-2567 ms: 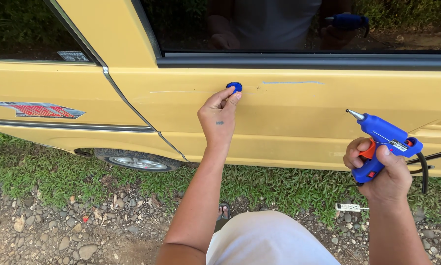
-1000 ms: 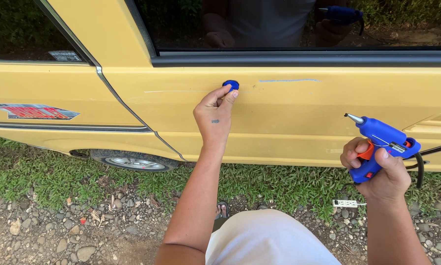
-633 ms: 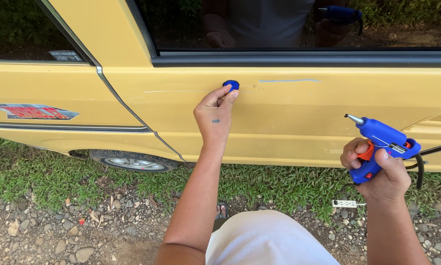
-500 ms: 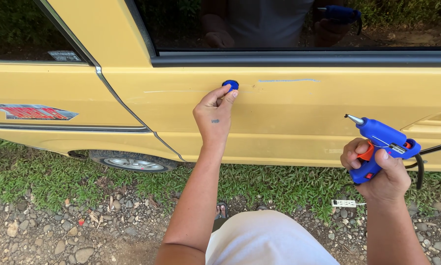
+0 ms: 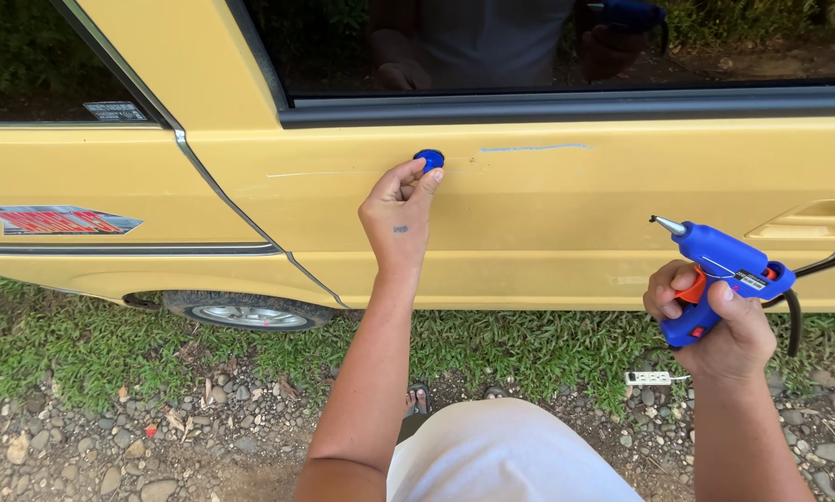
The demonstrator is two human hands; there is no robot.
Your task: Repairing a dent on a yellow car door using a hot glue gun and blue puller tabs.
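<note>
While left hand (image 5: 397, 216) fingers pinch a round blue tab (image 5: 428, 158) against glossy yellow door (image 5: 547, 223), right hand (image 5: 720, 321) grips a plastic glue gun (image 5: 719, 274).

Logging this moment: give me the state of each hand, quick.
Left hand: fingertips pinched on the blue round tab against the yellow car door.
Right hand: closed grip on the blue glue gun.

Tab (image 5: 428, 158) on car door (image 5: 547, 232) below window — glue gun (image 5: 719, 274) right, power strip (image 5: 648, 378) on grass beneath.
</note>
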